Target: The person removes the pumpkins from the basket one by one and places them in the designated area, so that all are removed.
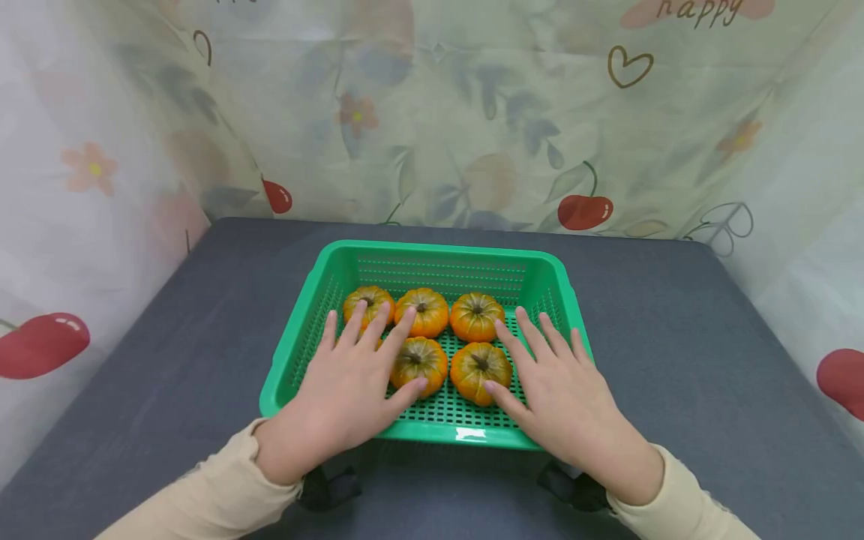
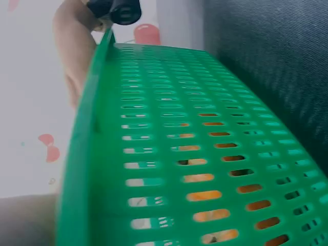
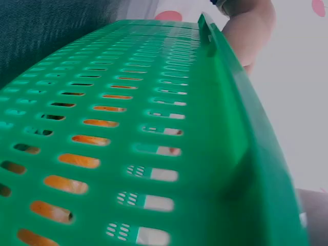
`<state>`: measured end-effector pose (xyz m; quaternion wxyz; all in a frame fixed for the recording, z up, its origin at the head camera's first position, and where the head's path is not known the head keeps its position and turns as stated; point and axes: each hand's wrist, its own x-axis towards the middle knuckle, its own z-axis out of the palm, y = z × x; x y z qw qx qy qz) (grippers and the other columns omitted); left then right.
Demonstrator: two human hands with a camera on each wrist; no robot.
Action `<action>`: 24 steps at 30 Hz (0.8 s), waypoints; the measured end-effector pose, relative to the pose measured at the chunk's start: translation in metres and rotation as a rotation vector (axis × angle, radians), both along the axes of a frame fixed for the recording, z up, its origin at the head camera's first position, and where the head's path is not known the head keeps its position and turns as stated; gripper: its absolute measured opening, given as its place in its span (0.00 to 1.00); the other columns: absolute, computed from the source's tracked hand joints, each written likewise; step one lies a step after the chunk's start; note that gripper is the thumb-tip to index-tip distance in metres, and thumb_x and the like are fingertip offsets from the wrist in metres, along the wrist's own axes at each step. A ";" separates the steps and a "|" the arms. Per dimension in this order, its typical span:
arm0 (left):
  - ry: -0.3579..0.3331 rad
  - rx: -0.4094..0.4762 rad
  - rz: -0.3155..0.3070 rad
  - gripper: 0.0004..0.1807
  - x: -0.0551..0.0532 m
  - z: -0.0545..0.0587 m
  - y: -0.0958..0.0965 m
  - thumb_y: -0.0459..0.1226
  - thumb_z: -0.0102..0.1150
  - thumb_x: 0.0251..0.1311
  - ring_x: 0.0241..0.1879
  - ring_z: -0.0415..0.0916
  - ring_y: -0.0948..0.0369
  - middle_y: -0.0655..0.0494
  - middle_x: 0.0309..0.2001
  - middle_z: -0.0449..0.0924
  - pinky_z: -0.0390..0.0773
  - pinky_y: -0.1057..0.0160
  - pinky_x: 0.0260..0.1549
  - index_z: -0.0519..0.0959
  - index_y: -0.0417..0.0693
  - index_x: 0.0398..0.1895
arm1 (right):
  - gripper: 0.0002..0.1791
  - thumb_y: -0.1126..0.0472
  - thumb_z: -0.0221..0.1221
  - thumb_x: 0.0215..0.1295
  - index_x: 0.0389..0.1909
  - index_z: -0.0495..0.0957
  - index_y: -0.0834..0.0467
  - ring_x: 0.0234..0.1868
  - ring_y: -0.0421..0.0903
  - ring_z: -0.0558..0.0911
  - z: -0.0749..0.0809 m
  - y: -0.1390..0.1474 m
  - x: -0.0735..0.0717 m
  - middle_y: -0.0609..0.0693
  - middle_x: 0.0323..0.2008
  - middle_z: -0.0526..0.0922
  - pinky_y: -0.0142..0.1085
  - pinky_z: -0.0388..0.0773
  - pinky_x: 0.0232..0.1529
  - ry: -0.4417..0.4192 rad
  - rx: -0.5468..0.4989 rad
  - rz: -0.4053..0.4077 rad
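Printed cloth [image 1: 439, 112] hangs at the back & both sides of a dark grey table [image 1: 648, 315]. Sitting approx. mid-table is 1 green plastic basket [image 1: 439, 247], upright, w/ a perforated floor [image 1: 448, 411]. Inside I count 5 orange pumpkins [image 1: 478, 321] for sure: 3 along the back, 2 nearer me. Bit more orange shows beside my L hand [image 1: 351, 386]; mostly hidden, so can't tell if that's no. 6.

L hand is over the L part of the basket, fingers straight & spread. R hand [image 1: 570, 394] likewise over the R side, thumb tip at the edge of the front R pumpkin. Neither grips anything; can't tell if either actually touches a pumpkin.

Both wrist views show the basket's slotted side walls [image 2: 105, 169] close up, orange visible thru the slots. Cream sleeves [image 1: 223, 480] on both arms, black straps [image 1: 331, 487] under the wrists.
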<state>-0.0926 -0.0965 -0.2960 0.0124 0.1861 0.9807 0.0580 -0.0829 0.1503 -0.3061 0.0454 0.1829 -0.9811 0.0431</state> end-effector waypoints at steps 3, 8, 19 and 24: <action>-0.036 0.005 -0.017 0.42 0.001 0.006 -0.002 0.60 0.52 0.64 0.72 0.55 0.42 0.46 0.72 0.60 0.47 0.34 0.70 0.52 0.58 0.77 | 0.37 0.40 0.55 0.67 0.72 0.62 0.53 0.72 0.62 0.59 0.003 0.001 0.001 0.58 0.73 0.58 0.65 0.57 0.67 -0.010 -0.002 0.011; -0.109 0.077 -0.037 0.38 0.004 0.018 -0.008 0.57 0.55 0.64 0.63 0.71 0.50 0.49 0.65 0.72 0.69 0.42 0.62 0.59 0.57 0.74 | 0.33 0.43 0.57 0.67 0.69 0.67 0.53 0.68 0.60 0.68 0.011 0.003 0.003 0.58 0.69 0.67 0.60 0.64 0.66 -0.030 -0.034 0.035; -0.167 0.349 -0.043 0.32 0.007 0.059 -0.052 0.63 0.45 0.66 0.51 0.79 0.60 0.60 0.61 0.77 0.79 0.51 0.44 0.63 0.67 0.71 | 0.21 0.47 0.57 0.68 0.61 0.75 0.43 0.47 0.46 0.83 0.032 0.014 0.010 0.44 0.56 0.81 0.45 0.82 0.37 0.004 -0.281 0.006; -0.044 0.608 -0.040 0.22 0.002 0.066 -0.074 0.50 0.50 0.70 0.49 0.80 0.63 0.61 0.52 0.82 0.81 0.60 0.45 0.70 0.66 0.66 | 0.18 0.54 0.58 0.69 0.59 0.77 0.43 0.48 0.41 0.83 0.034 0.020 0.010 0.40 0.52 0.83 0.40 0.81 0.43 0.128 -0.461 0.064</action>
